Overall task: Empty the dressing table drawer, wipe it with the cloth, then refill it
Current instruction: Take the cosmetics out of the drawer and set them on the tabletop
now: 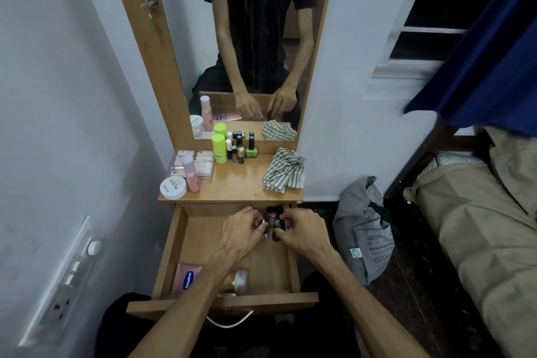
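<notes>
The wooden drawer [191, 244] is pulled out below the dressing table top [241, 183]. Both hands reach into its far right corner, where several small dark bottles [272, 213] stand. My left hand [242, 234] is closed around small bottles. My right hand [302, 231] pinches a dark bottle. A pink Vaseline packet [186, 277] and a gold and silver bottle [236, 282] lie at the drawer's near end. The striped cloth [284, 170] sits crumpled on the table top at the right.
On the table top stand a white jar [173, 187], a pink bottle [190, 173], a flat box [200, 164], a green bottle [219, 148] and several nail polishes [241, 151]. A mirror [255, 38] rises behind. A grey bag [363, 229] and a bed [479, 227] are at the right.
</notes>
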### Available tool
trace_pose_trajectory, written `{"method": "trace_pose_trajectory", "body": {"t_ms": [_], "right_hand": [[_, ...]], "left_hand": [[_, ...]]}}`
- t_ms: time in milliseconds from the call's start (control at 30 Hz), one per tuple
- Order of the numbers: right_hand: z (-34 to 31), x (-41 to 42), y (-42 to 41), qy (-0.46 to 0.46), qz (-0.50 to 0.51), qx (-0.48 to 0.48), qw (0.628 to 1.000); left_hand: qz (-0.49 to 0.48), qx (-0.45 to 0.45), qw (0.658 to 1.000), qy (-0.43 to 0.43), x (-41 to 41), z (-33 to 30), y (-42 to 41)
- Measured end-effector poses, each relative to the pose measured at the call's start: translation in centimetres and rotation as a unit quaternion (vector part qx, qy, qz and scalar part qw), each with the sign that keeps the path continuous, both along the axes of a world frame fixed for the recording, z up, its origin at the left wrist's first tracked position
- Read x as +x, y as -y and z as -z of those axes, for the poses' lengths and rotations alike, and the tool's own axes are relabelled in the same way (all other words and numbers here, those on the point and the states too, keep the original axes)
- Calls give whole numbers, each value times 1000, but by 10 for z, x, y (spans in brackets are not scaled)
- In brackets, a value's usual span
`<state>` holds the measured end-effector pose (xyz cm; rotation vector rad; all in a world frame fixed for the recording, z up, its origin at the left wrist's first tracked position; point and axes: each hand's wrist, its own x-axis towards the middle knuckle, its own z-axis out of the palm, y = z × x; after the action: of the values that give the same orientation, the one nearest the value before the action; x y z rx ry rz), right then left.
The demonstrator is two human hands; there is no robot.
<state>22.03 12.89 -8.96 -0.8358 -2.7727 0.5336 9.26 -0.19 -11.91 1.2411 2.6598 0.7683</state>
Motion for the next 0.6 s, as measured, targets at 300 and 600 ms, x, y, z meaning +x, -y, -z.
{"method": "trace_pose_trajectory", "body": {"t_ms": [300,600], "right_hand": [[-38,-18,3,-35,-21,-3,999],[-80,-54,-4,-82,-19,28,996]], "left_hand": [[52,31,997,-57,-29,-64,11],[49,24,994,-94,-60,-113,-7]]}}
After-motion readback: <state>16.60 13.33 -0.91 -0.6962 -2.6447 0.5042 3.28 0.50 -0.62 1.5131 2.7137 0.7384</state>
